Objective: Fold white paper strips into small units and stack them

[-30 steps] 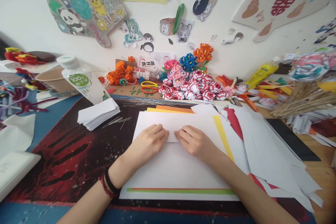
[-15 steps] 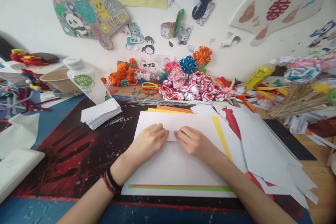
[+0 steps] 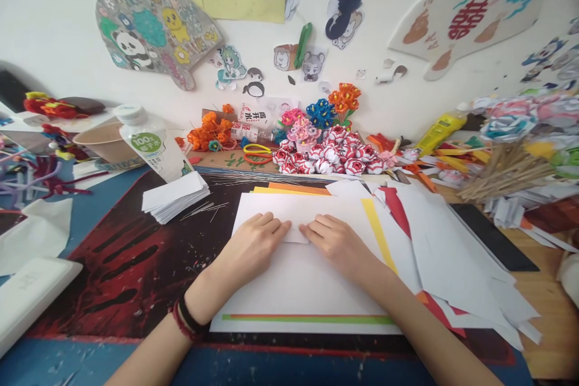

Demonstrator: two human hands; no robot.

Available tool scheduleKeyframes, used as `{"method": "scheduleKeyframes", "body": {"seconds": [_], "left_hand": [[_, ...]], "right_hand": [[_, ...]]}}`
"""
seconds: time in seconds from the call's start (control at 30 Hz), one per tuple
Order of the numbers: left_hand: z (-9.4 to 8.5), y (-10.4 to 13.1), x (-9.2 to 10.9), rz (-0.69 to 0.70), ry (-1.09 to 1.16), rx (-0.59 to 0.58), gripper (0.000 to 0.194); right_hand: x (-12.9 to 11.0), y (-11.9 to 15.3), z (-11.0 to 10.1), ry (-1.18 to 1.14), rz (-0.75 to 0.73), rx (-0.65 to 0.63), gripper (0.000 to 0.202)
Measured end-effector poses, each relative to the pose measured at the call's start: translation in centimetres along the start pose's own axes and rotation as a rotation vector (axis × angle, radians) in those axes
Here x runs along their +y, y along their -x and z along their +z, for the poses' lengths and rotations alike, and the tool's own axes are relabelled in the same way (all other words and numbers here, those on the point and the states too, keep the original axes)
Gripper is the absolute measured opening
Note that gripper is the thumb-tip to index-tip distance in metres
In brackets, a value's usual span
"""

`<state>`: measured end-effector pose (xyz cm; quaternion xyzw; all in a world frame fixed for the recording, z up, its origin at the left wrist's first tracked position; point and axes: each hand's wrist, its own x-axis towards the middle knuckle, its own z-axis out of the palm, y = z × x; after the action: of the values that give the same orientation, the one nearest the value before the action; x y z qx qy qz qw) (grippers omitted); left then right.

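Between my two hands is a small piece of white paper (image 3: 295,236), lying on a large white sheet (image 3: 312,295). My left hand (image 3: 259,247) has its fingers curled, with thumb and fingertips closed on the left end of the small paper. From the other side, my right hand (image 3: 332,246) is likewise closed at the right end. Much of the small paper is hidden under my fingers. Yellow, orange and green paper edges show around the large sheet.
A stack of white paper slips (image 3: 174,196) and thin wires (image 3: 205,210) lie at the left. Behind stand a tilted white bottle (image 3: 151,148) and red-and-white paper flowers (image 3: 332,154). Loose white sheets (image 3: 456,253) overlap on the right, near a black strip (image 3: 495,236).
My fingertips have shifted slightly along the small paper, and the left hand has turned a little. The camera view has also moved slightly. Both hands still hold the paper.
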<state>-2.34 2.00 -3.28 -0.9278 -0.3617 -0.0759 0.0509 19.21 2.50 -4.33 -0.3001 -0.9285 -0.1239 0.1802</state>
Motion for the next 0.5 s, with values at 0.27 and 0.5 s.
{"method": "scheduleKeyframes", "body": {"seconds": [0.27, 0.5], "left_hand": [[-0.3, -0.4, 0.4, -0.034, 0.014, 0.065, 0.027], [1.3, -1.0, -0.6, -0.266, 0.286, 0.256, 0.016]], "right_hand": [[0.1, 0.6, 0.2, -0.155, 0.119, -0.035, 0.028], [0.5, 0.6, 0.0, -0.447, 0.423, 0.037, 0.040]]}}
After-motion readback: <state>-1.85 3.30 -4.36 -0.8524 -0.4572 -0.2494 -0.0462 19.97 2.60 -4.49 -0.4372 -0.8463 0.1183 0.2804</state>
